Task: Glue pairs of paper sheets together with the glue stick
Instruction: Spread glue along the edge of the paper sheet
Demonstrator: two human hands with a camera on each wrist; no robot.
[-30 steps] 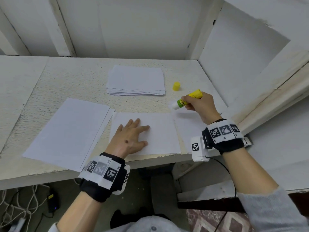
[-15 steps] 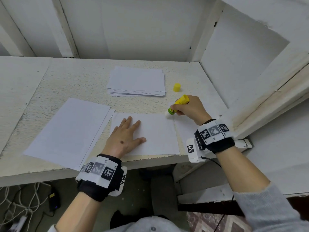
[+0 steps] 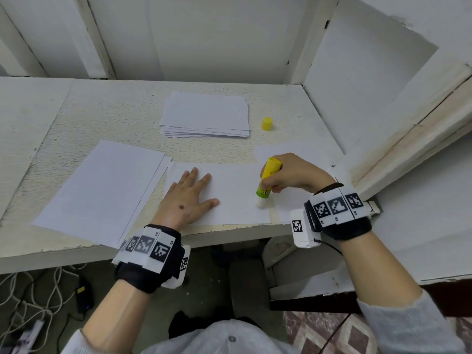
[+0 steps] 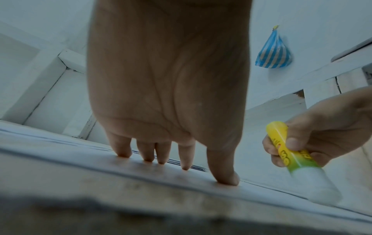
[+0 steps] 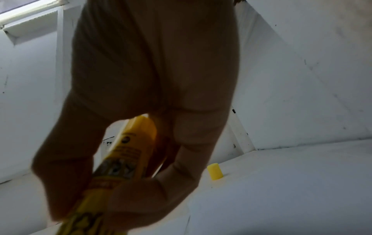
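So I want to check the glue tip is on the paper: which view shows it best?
Head view: the glue stick stands tip-down on the sheet. Left wrist shows it blurred at the frame edge; right wrist crops the tip.

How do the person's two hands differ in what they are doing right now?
The left hand lies flat with fingers spread, pressing the sheet; the right hand curls around the glue stick. The left holds nothing; the right tilts the stick's tip down onto the paper. Both wear marker-covered wrist bands.
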